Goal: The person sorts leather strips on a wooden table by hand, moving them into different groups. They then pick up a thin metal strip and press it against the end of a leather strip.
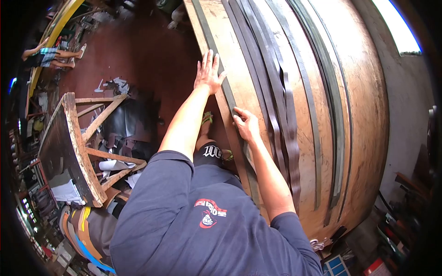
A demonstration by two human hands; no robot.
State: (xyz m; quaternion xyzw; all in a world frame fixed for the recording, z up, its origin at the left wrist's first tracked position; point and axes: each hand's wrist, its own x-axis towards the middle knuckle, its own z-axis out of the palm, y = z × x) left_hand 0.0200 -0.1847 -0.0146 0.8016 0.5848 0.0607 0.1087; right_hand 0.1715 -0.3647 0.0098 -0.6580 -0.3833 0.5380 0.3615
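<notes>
Along the left edge of the table [370, 119], the left hand [209, 78] and right hand [247, 125] block the way over the edge strip [207, 34], while just beside that strip a lane of bare wood runs lengthwise until a buckled dark bundle [290, 124] closes it. Past the bundle, slimmer lanes flank a single grey strip [311, 119]; beyond the outer strip group [337, 124], broad bare wood reaches the right edge. Off the left edge, red floor [147, 46] gives room as far as a timber frame [82, 147].
</notes>
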